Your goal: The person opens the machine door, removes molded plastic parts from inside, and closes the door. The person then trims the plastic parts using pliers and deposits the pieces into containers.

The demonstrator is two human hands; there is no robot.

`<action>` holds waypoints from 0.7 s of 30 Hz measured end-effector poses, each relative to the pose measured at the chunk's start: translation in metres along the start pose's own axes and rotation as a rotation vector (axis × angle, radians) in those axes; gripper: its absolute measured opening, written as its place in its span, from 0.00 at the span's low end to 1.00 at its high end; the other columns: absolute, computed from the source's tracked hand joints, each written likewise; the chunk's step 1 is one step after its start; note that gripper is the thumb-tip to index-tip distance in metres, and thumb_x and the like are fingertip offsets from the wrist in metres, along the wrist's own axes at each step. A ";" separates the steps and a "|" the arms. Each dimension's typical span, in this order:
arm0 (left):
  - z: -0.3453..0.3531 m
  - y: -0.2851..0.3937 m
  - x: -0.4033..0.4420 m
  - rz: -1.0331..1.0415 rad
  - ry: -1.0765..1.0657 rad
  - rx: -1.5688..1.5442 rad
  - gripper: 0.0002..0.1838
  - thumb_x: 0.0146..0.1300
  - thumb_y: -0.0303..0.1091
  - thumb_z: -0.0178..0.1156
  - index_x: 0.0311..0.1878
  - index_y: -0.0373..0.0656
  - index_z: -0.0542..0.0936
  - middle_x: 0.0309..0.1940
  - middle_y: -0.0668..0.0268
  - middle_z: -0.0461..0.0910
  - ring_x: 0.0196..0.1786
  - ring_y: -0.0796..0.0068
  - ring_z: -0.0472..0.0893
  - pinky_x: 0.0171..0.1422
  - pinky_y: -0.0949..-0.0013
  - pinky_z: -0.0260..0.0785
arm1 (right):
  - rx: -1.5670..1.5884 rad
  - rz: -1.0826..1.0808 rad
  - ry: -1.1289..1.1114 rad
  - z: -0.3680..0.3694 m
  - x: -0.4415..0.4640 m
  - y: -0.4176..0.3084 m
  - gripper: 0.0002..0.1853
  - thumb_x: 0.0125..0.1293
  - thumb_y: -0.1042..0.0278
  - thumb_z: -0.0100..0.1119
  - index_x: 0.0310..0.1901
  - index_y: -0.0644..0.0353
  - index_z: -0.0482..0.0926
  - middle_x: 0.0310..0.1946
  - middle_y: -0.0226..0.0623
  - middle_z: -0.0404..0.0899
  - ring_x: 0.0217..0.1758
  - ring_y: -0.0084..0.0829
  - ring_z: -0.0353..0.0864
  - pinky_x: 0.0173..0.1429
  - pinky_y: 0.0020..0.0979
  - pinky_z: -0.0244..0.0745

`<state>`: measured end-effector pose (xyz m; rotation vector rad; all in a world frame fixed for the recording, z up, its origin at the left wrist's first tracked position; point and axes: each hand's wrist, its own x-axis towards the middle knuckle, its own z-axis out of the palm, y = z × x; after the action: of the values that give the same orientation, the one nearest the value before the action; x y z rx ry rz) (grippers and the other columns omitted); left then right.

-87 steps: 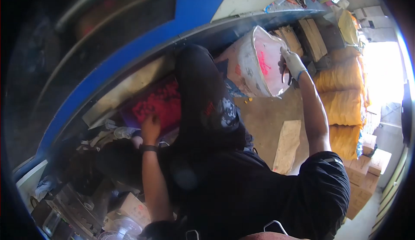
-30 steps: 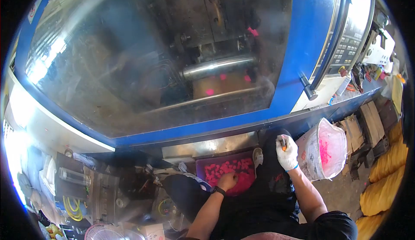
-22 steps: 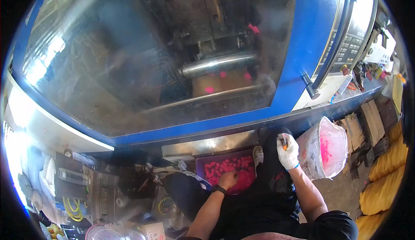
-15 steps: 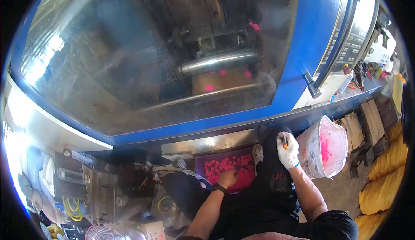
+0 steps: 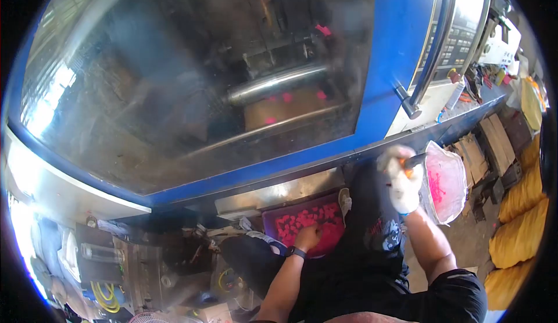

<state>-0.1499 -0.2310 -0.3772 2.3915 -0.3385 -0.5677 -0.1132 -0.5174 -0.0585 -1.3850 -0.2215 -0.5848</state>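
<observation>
My right hand (image 5: 402, 180), in a white glove, is raised over my leg, blurred by motion. Its fingers are wrapped round a tool with an orange and dark handle (image 5: 414, 161), whose kind I cannot make out. A purple bin (image 5: 271, 223) of small pink plastic pieces (image 5: 317, 215) sits on the floor between my legs. My bare left hand (image 5: 307, 239), with a dark band at the wrist, is over the bin's near side. Its fingers are curled in against the pieces, and what they hold, if anything, is hidden.
A blue machine with a large window (image 5: 192, 90) stands in front, with pink pieces visible inside. To the right are a white sack (image 5: 450, 177) holding pink scraps, cardboard (image 5: 469, 155) and yellow sacks (image 5: 514, 230). Tools and a yellow hose (image 5: 104, 297) lie to the left.
My right hand has moved up and slightly right, and the tool now points toward the white sack. My left hand stays at the bin. The whole view has shifted a little.
</observation>
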 end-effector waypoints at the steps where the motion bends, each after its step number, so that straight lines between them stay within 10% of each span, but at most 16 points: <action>1: -0.001 0.001 -0.001 -0.001 0.002 0.018 0.16 0.69 0.45 0.59 0.50 0.44 0.86 0.46 0.47 0.87 0.52 0.43 0.85 0.56 0.47 0.78 | 0.111 -0.114 0.000 0.015 0.013 -0.029 0.09 0.75 0.74 0.57 0.54 0.63 0.76 0.40 0.39 0.80 0.42 0.33 0.79 0.49 0.38 0.76; 4: -0.006 0.006 -0.003 0.010 -0.018 0.008 0.17 0.70 0.46 0.58 0.50 0.44 0.85 0.46 0.46 0.86 0.52 0.42 0.85 0.56 0.45 0.77 | 0.175 -0.491 -0.218 0.034 0.062 -0.102 0.08 0.71 0.72 0.57 0.46 0.67 0.78 0.34 0.42 0.80 0.36 0.40 0.80 0.46 0.43 0.78; 8: -0.007 0.006 -0.004 -0.031 -0.033 0.035 0.19 0.71 0.48 0.56 0.52 0.46 0.85 0.48 0.46 0.86 0.53 0.41 0.85 0.57 0.44 0.77 | -0.041 -0.678 -0.375 0.047 0.083 -0.191 0.21 0.74 0.38 0.62 0.59 0.39 0.75 0.37 0.22 0.69 0.37 0.24 0.70 0.49 0.36 0.64; 21: -0.005 0.002 -0.006 -0.025 -0.016 0.082 0.19 0.70 0.48 0.57 0.50 0.43 0.84 0.46 0.46 0.86 0.52 0.41 0.85 0.57 0.44 0.76 | -0.071 -1.030 -0.457 0.056 0.082 -0.239 0.21 0.74 0.43 0.61 0.60 0.45 0.76 0.41 0.27 0.72 0.40 0.25 0.72 0.51 0.35 0.66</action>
<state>-0.1533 -0.2277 -0.3701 2.4741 -0.3452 -0.5950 -0.1558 -0.5011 0.1960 -1.3984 -1.3395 -1.1049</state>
